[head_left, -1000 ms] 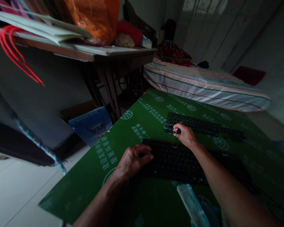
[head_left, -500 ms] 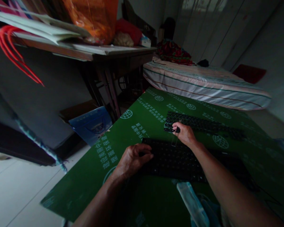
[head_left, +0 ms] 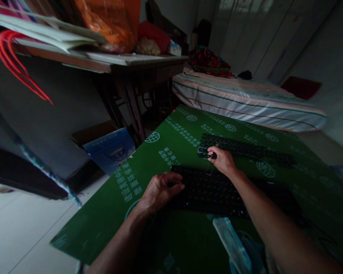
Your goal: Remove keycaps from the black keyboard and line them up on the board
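A black keyboard [head_left: 208, 192] lies on a green printed board [head_left: 103, 217]. At its left end my left hand [head_left: 162, 188] is closed, with curled fingers and thumb against the edge. My right hand [head_left: 223, 160] pinches a wire keycap puller [head_left: 209, 167], whose thin loops hang over the keyboard's back edge; a small dark piece shows at the fingertips. Behind the keyboard, loose black keycaps [head_left: 240, 146] are laid out in rows, and the right fingers are right beside their near left end. My right forearm hides part of the keyboard.
A pale blue clear case [head_left: 233, 243] lies at the board's near side. To the left stands a wooden table [head_left: 103, 66] with papers and an orange bag [head_left: 111, 24]. A blue paper bag [head_left: 111, 148] is on the floor. Beyond the board is a bed [head_left: 246, 99]. A cable trails at right.
Both hands keep nearly the same place and grip. The whole view has shifted very slightly.
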### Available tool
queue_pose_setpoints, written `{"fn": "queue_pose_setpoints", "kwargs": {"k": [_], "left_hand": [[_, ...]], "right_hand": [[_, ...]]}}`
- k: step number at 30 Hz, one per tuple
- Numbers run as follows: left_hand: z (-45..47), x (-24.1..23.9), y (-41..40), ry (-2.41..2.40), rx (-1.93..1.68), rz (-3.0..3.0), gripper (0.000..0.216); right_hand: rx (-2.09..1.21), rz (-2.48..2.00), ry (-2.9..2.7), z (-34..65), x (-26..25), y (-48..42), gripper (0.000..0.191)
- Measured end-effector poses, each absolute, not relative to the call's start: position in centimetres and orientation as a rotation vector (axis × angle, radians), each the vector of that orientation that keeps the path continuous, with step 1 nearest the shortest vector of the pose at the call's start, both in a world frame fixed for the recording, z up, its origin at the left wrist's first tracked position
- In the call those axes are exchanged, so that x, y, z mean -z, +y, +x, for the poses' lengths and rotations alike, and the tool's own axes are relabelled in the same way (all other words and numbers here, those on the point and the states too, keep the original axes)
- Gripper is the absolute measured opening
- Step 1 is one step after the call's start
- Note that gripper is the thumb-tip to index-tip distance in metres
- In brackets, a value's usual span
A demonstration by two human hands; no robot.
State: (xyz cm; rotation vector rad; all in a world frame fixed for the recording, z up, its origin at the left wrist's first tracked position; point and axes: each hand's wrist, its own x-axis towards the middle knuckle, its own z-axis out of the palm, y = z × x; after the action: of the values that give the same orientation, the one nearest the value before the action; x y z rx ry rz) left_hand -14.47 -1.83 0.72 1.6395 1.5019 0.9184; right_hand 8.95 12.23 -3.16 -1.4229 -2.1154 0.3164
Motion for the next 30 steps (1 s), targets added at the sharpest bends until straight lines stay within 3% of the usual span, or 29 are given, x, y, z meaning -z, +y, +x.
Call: {"fn": "queue_pose_setpoints", "kwargs": {"k": [12, 17, 24, 30], "left_hand": [[-14.3, -1.1, -1.8, 1.508, -0.899, 1.641, 0.018], [-14.4, -1.0, -1.8, 1.522, -0.92, 1.62, 0.018], [-14.5, -0.9, -1.8, 1.495, -0.932, 1.663, 0.018], [-14.4, -0.6, -1.8, 1.543, -0.971, 1.635, 0.018]], "right_hand": [[-0.311, -1.407, -2.115, 8.9, 3.2, 12.2, 0.029], [-0.326, -1.404, -1.953, 9.2, 2.8, 12.0, 0.02], [-0.676, -1.411, -1.676, 10.8, 0.3, 8.0, 0.053], [-0.601, -1.535, -1.584, 11.9, -0.8, 3.6, 0.05]]}}
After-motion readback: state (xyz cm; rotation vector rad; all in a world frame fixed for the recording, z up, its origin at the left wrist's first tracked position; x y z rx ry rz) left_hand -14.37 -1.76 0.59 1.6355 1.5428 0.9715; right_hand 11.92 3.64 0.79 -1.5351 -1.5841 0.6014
